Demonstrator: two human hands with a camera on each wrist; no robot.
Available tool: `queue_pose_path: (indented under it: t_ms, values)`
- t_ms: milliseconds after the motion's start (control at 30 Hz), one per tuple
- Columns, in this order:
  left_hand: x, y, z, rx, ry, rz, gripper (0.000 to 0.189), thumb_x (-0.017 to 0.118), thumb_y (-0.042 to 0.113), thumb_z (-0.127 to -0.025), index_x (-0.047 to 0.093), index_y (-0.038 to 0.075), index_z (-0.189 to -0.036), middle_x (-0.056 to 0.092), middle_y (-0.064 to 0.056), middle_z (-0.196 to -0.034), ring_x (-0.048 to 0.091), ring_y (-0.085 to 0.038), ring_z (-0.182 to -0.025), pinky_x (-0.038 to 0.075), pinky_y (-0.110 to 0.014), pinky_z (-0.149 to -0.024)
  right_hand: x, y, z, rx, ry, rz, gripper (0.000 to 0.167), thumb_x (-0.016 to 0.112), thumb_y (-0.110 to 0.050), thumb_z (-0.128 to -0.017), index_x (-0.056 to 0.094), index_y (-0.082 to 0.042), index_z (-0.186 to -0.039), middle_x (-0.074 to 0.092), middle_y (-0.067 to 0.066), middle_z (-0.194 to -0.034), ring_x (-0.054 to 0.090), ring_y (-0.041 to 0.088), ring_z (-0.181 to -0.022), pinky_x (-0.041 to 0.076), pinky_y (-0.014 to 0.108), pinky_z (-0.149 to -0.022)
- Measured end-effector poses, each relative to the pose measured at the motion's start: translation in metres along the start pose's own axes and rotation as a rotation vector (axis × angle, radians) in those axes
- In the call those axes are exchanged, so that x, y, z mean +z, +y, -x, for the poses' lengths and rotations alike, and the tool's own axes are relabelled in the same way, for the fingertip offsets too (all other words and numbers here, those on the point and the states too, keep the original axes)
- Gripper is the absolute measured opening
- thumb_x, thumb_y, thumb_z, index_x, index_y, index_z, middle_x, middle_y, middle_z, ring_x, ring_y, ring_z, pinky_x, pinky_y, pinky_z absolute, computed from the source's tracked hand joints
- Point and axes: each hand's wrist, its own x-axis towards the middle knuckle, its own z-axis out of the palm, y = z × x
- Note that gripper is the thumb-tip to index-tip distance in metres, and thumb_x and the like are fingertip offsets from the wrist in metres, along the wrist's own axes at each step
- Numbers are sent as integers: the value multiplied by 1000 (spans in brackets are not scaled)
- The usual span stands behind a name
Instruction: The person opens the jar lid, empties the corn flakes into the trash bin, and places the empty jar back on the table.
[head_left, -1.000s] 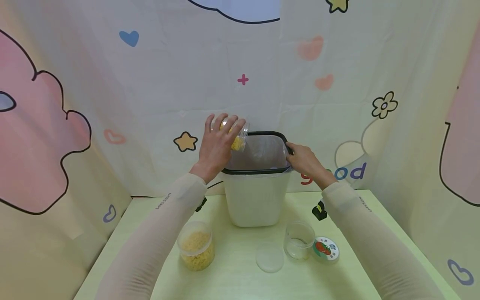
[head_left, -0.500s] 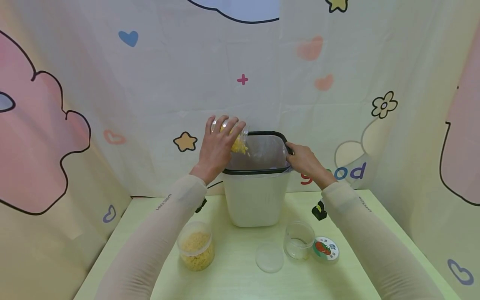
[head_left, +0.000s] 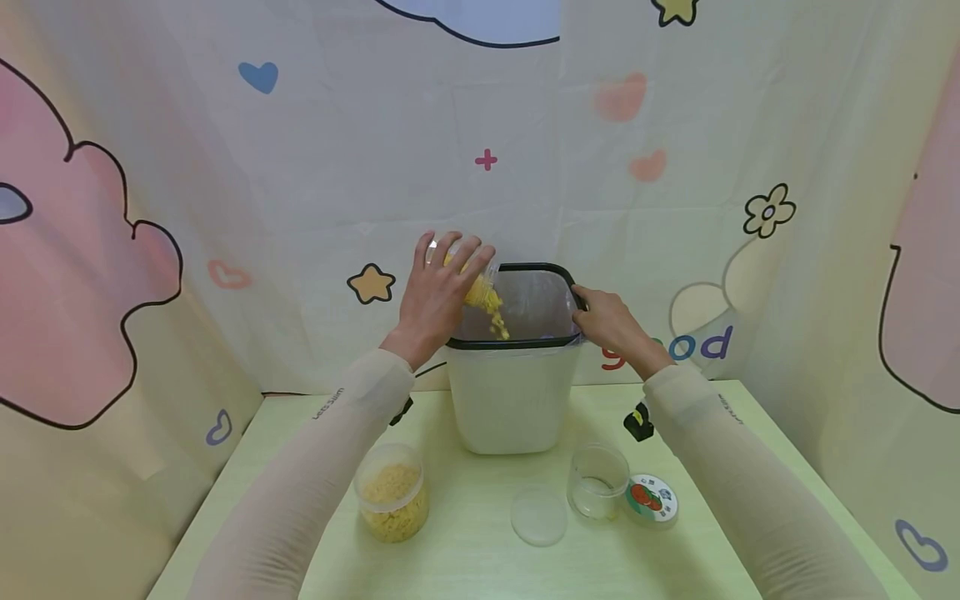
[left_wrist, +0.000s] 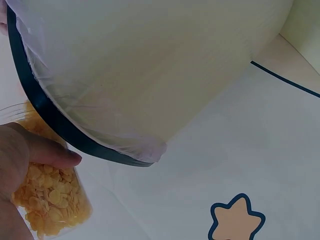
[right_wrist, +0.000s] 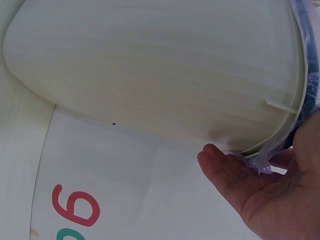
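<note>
My left hand [head_left: 438, 287] grips a clear plastic jar [left_wrist: 82, 197], tilted mouth-down over the left side of a white trash can [head_left: 510, 400]. Yellow flakes [head_left: 497, 317] tumble from the jar's mouth into the can, and more flakes [left_wrist: 52, 195] fill the jar's lower part in the left wrist view. A thin clear bag lines the can, held under its black rim [head_left: 517, 342]. My right hand [head_left: 603, 317] grips the rim's right side, with the thumb and fingers around it and the bag's edge [right_wrist: 262, 161] bunched beside them.
On the pale green table [head_left: 450, 575], a clear jar of yellow crumbs [head_left: 396, 517] stands front left. A translucent disc lid [head_left: 538, 515] lies in front of the can. Right of it are a see-through jar [head_left: 598, 483] and a round lid with a tomato picture [head_left: 652, 498]. A printed curtain [head_left: 337, 167] hangs behind.
The jar in my left hand has tipped further, and flakes that sat inside its mouth now fall into the trash can. My right hand stays on the rim.
</note>
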Motion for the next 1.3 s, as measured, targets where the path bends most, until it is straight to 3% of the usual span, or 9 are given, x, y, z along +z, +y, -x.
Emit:
queue_pose_path:
  t_ms: [300,500,1033,1300]
  values:
    - [1,0,-1,26,15,-20,76,75,12,-81,37,26,-145,43,-3,-147,32,-28,-142,15,-52,-122,0,0,0,-8,7,16,60,39,-14,-96,27,-1,-154,40,26,-151,52,36,-107,41,30,-64]
    - [1,1,-1,39,1,-40,77,75,13,-81,36,26,-146,41,-3,-149,30,-28,-143,14,-52,-123,0,1,-1,-10,9,21,60,39,-14,-96,27,-2,-154,42,26,-150,52,35,-105,40,30,-63]
    - [-1,3,-1,76,-5,-96,75,72,12,-84,36,27,-148,40,-3,-150,30,-28,-143,14,-52,-123,1,1,-1,-16,18,30,59,40,-13,-97,28,-1,-153,39,26,-152,49,36,-113,44,41,-86]
    - [-3,5,-2,93,-27,-149,80,75,14,-83,34,29,-149,37,-3,-152,28,-28,-144,14,-53,-123,1,1,-2,-18,22,34,59,40,-13,-96,29,-1,-153,40,27,-151,50,36,-112,45,42,-86]
